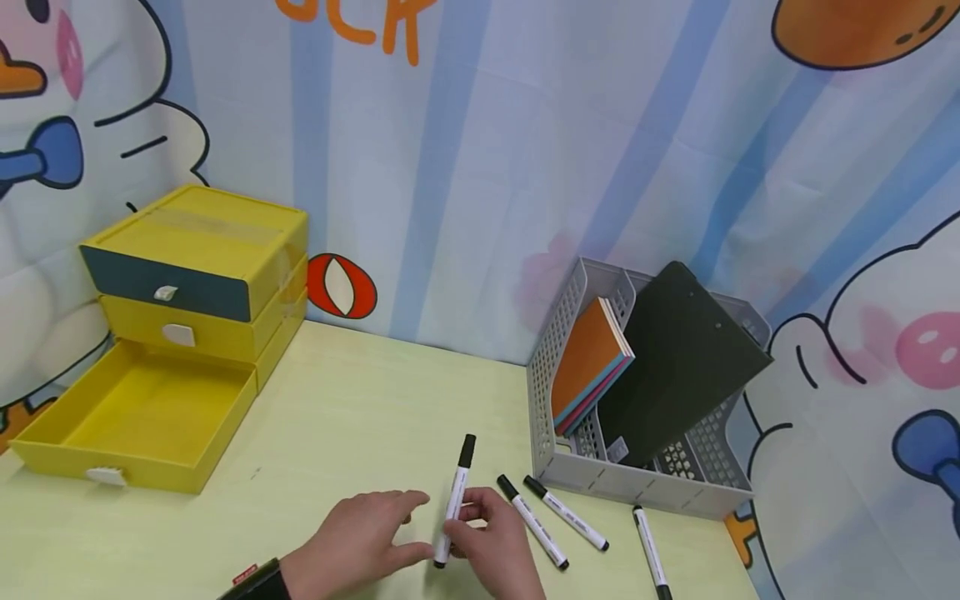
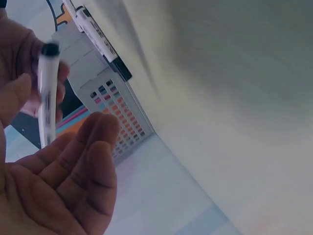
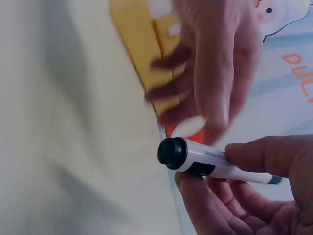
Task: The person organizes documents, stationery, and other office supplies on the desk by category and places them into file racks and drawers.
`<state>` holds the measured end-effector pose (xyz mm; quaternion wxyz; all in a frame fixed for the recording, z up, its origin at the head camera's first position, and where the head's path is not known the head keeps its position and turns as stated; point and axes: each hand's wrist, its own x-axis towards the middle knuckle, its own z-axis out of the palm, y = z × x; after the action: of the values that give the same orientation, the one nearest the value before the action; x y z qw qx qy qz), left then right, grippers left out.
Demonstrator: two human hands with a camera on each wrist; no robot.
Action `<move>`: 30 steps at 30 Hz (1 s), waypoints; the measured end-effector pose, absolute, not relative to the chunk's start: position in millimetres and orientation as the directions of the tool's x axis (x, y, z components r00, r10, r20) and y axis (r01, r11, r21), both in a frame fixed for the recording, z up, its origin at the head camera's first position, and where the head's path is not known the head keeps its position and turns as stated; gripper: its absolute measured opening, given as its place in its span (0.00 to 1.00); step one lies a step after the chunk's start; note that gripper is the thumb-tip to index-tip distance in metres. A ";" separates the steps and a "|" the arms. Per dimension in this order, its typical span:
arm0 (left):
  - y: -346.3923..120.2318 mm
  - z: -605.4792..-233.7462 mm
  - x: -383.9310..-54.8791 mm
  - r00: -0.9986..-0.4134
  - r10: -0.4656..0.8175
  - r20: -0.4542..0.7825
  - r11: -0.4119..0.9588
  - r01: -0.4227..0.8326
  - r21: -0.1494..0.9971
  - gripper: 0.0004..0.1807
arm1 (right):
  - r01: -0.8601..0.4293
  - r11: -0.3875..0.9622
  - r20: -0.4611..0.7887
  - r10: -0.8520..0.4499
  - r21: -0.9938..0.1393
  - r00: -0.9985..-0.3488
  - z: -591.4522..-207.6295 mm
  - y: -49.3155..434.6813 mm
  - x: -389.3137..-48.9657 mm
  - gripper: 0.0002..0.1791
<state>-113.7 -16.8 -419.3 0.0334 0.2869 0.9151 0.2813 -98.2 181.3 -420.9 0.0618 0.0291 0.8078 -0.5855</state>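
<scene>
A white marker with a black cap (image 1: 454,498) is pinched between the thumb and fingers of my right hand (image 1: 491,533), its capped end pointing up and away. Just left of it, my left hand (image 1: 367,533) holds its thumb and fingers apart, with nothing between them. In the right wrist view the marker (image 3: 210,159) lies across the right fingers under the thumb, and the left hand (image 3: 215,68) hangs right above it. Two more markers (image 1: 534,522) (image 1: 567,512) lie on the table beside the right hand, and another marker (image 1: 651,552) lies farther right.
A grey file organizer (image 1: 637,483) stands at the back right, holding notebooks (image 1: 588,362) and a dark clipboard (image 1: 675,358). At the left stands a yellow drawer unit (image 1: 281,321) with its bottom drawer (image 1: 142,408) pulled out. A patterned curtain (image 1: 480,167) hangs behind the table (image 1: 375,400).
</scene>
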 end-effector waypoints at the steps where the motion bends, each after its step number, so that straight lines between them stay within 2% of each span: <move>1: -14.8 -419.5 -113.2 -0.830 0.550 0.092 0.667 0.503 0.550 0.29 | 0.138 0.262 -0.153 -0.035 -0.955 -0.988 -420.5 178.0 -98.1 0.17; 4: -11.1 -420.5 -112.9 -0.825 0.562 0.068 0.632 0.480 0.609 0.25 | 0.168 0.201 -0.181 -0.046 -0.965 -0.982 -420.7 171.3 -97.9 0.15; 8: -9.6 -422.9 -113.2 -0.827 0.561 0.049 0.555 0.419 0.718 0.18 | 0.137 0.204 -0.154 -0.065 -0.969 -0.986 -422.2 165.9 -96.7 0.12; 11: -10.3 -423.6 -113.4 -0.846 0.528 0.070 0.523 0.389 0.758 0.15 | 0.116 0.243 -0.140 -0.081 -0.963 -0.987 -421.0 165.0 -95.5 0.11; 13: -13.0 -421.7 -114.8 -0.873 0.479 0.091 0.548 0.379 0.746 0.14 | 0.102 0.310 -0.129 -0.067 -0.945 -0.989 -419.2 168.8 -95.5 0.12; 17: -29.1 -408.5 -124.0 -0.939 0.335 0.078 0.673 0.297 0.678 0.16 | 0.039 0.592 -0.029 0.027 -0.805 -0.999 -418.3 188.4 -98.3 0.15; 21: -63.0 -392.9 -138.0 -0.973 0.224 0.052 0.797 0.214 0.564 0.21 | 0.049 0.856 0.128 0.134 -0.515 -0.983 -425.2 213.7 -102.1 0.17; 24: -99.1 -384.8 -146.9 -0.985 0.163 0.064 0.876 0.174 0.449 0.23 | 0.129 0.925 0.151 0.193 -0.358 -0.969 -430.8 231.3 -104.3 0.19; 30: -175.5 -374.6 -156.8 -1.000 -0.002 0.024 0.968 0.004 0.253 0.16 | 0.235 0.939 0.086 0.264 -0.252 -0.961 -437.9 253.5 -106.1 0.20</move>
<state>-156.8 -175.5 -374.6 -0.0121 0.0005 0.9918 0.1273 -106.1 253.5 -437.9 -0.0595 0.1271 0.9828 -0.1203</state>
